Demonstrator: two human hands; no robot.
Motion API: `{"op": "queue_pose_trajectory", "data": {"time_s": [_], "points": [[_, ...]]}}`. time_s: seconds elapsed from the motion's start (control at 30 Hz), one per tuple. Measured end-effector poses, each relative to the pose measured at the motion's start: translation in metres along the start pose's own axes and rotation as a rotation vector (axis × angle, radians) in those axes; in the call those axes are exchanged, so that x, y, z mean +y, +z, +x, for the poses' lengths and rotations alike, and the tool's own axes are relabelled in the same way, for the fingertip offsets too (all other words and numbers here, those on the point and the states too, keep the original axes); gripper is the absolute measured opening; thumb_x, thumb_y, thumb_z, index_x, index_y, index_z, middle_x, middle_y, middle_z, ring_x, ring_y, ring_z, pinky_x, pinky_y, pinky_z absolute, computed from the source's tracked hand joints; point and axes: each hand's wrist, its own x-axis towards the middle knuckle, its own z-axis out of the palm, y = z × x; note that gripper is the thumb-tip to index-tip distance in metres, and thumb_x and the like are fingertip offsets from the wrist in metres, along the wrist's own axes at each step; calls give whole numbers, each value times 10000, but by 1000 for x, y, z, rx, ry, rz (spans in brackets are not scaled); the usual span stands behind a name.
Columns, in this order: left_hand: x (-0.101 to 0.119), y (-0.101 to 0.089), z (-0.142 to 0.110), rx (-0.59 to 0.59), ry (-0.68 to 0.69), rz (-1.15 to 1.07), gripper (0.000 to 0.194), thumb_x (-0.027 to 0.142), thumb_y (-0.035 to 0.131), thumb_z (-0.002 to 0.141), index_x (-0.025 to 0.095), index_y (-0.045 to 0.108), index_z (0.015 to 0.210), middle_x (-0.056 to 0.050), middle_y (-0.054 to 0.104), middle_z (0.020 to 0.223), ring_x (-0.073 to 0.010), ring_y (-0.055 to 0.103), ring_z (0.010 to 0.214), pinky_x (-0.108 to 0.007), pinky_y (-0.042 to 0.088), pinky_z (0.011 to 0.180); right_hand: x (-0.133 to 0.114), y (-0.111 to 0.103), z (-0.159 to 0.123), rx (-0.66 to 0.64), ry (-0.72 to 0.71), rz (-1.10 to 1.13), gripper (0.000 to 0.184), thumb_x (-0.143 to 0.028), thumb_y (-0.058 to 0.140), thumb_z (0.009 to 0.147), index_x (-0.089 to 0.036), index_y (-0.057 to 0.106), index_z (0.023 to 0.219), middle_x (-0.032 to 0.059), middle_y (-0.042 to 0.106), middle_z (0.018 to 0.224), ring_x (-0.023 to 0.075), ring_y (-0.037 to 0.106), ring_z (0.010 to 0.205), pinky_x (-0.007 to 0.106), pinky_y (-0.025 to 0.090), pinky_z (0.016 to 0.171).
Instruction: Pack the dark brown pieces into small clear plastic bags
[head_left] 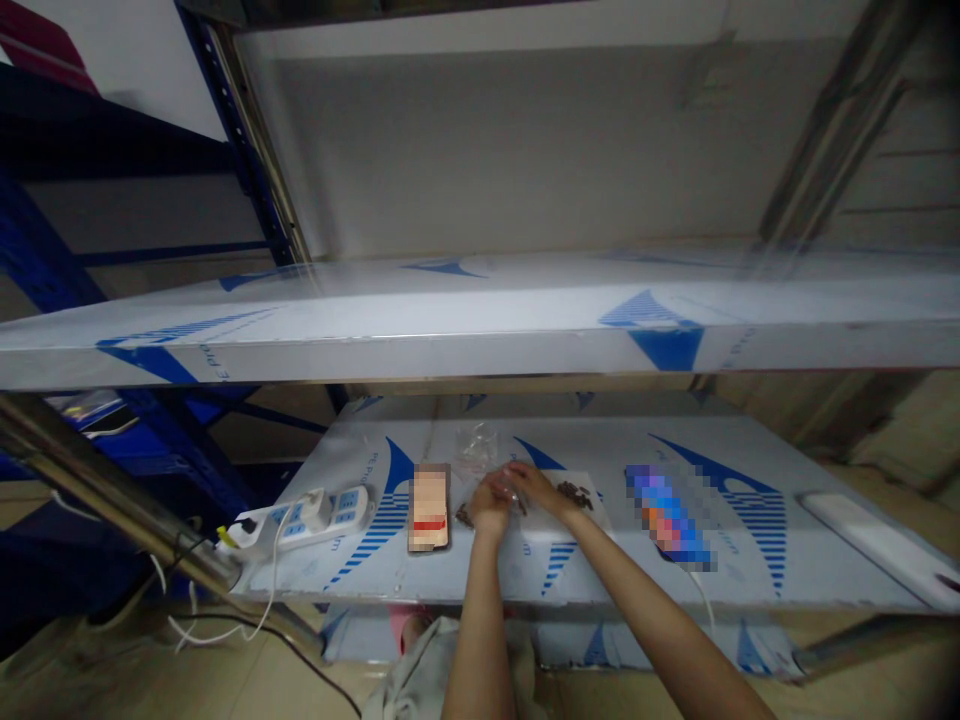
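Note:
My left hand (491, 505) and my right hand (536, 487) meet above a white sheet (592, 510) on a low steel shelf (750, 560). Their fingertips nearly touch around a small, clear, glinting item (511, 489), and I cannot tell which hand holds it. Small dark brown pieces (575, 495) lie on the sheet just beyond my right hand. A few more (465, 516) sit next to my left hand. A crumpled clear plastic bag (476, 447) lies behind my hands. A pixelated flat object (429, 507) lies left of them.
A white power strip (300, 520) with a plug and white cables lies at the shelf's left. A pixelated colourful object (667, 515) lies to the right. A steel shelf (480, 330) with blue-printed film runs overhead, between blue rack uprights (240, 120).

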Motion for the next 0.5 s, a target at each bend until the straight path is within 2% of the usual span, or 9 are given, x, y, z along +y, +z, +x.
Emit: {"op": "queue_pose_trajectory", "data": {"time_s": [0.07,0.13,0.23,0.33,0.4,0.5], "points": [[9,-2,-4,-46,83,-21,324,84,521,647,181,597,946,-13,633,774,-120,571,689,-214,413,642,-4,-15,-7,-71,7,141,319,-417,462,736,-145,620,788,67,637,788,182,569,777,300,432,734],[15,-7,-8,-30,140,-41,303,74,516,644,179,611,911,-13,629,765,-116,560,675,-220,406,651,-9,-32,-17,-90,41,249,332,-435,538,673,-133,624,779,61,642,757,177,573,726,295,439,703],[20,-15,-12,14,191,-76,305,57,511,636,181,615,894,-12,624,773,-116,553,701,-224,394,671,-17,-54,-36,-142,83,361,343,-394,635,589,-123,636,800,65,651,780,172,580,708,293,443,697],[24,-16,-18,-16,212,-54,277,58,504,643,189,618,858,-5,611,747,-123,549,713,-236,384,684,-22,-67,-54,-198,115,445,371,-335,681,547,-126,643,851,74,658,827,176,591,726,300,449,711],[28,-12,-26,36,242,2,281,76,512,656,201,598,893,-10,603,784,-146,539,787,-263,372,733,-22,-70,-63,-118,140,471,368,-319,696,522,-124,649,830,76,664,805,178,597,699,302,459,690],[39,-1,-39,280,317,104,285,173,550,683,196,538,967,-47,567,934,-197,478,942,-316,336,806,-16,-71,-71,99,177,457,318,-320,719,456,-121,651,695,77,665,692,187,597,622,300,472,621]]}}
